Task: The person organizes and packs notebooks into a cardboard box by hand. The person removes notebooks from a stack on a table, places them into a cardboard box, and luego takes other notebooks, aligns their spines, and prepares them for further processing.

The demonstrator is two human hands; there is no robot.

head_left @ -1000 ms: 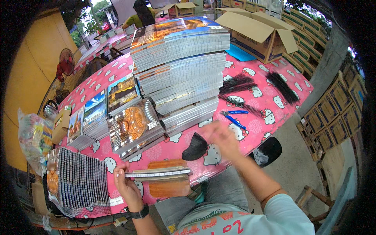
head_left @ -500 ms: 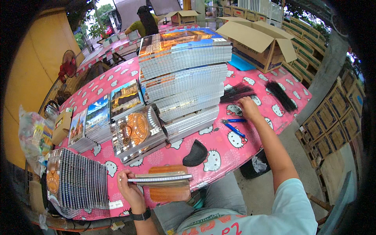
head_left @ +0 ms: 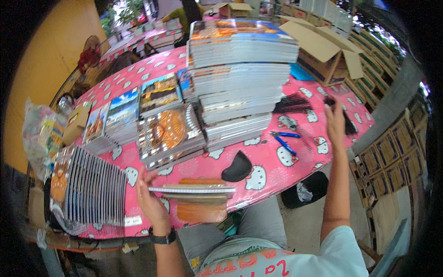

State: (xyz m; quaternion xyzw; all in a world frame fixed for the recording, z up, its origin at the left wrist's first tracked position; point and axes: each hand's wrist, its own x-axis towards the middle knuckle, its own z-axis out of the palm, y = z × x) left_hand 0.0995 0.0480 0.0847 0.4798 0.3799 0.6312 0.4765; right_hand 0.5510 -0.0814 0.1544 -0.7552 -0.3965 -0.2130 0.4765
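My left hand (head_left: 151, 203) grips the left end of a thin notebook (head_left: 191, 189), whose white page edge faces me. The notebook lies over a brown wooden block (head_left: 203, 212) at the table's near edge. On the right, my right hand (head_left: 336, 123) is raised beside a bundle of black spiral coils (head_left: 349, 124), partly covering it. Motion smears its fingers, so I cannot see whether they hold anything. Another heap of black coils (head_left: 293, 104) lies to its left. Blue-handled cutters (head_left: 287, 141) rest nearer me, and a black curved pad (head_left: 236, 166) lies left of them.
A tall stack of notebooks (head_left: 240, 87) rises mid-table, with shorter piles (head_left: 170, 131) to its left. A fanned row of spiral-bound notebooks (head_left: 94, 191) fills the near left. Behind stands an open carton (head_left: 323, 51). Another person (head_left: 187, 18) is at a far table.
My right hand has moved right, from the left coil heap to the right bundle. My left hand keeps hold of the notebook. The whole view has shifted slightly.
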